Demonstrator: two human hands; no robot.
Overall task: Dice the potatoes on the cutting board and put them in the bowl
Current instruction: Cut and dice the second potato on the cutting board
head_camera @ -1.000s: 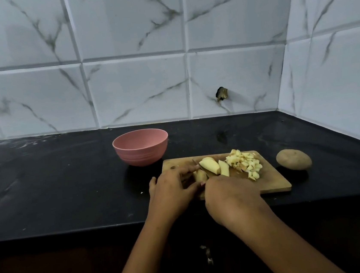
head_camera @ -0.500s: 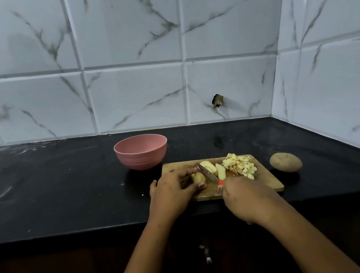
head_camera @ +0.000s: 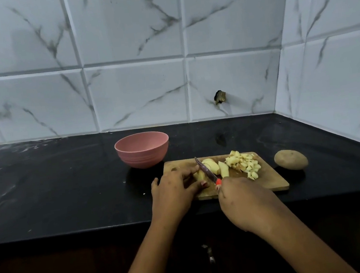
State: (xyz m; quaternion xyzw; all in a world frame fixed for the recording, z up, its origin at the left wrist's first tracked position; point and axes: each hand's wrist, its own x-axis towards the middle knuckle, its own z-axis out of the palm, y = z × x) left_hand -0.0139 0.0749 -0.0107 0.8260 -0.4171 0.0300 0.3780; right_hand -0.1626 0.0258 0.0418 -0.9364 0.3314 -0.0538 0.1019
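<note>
Pinning a peeled potato piece [head_camera: 199, 175] to the wooden cutting board [head_camera: 269, 182], the left hand [head_camera: 174, 193] has its fingers curled round it, and that grip looks meant to stop a rounded chunk from rolling under the blade. Right hand [head_camera: 247, 202] is closed round the red handle of a small knife [head_camera: 205, 170], blade angled away from the body, edge right against the held piece and just beside those left fingertips. Tight quarters there, so I'd say the risk is a slip toward the fingers.

Just beyond the blade lie two larger potato wedges [head_camera: 211, 166], waiting their turn. The diced potato pile [head_camera: 243, 162] sits heaped toward the far right of the board, apparently pushed clear so the cutting spot has room. Off the board on the right, a whole unpeeled potato [head_camera: 290, 159] rests on the black countertop [head_camera: 56, 184].

The pink bowl [head_camera: 142, 149] stands just past the board's far left corner, close enough for an easy transfer. No potato shows inside it from this angle, so by my reading the dicing is midway and the move to the bowl has not begun.
</note>
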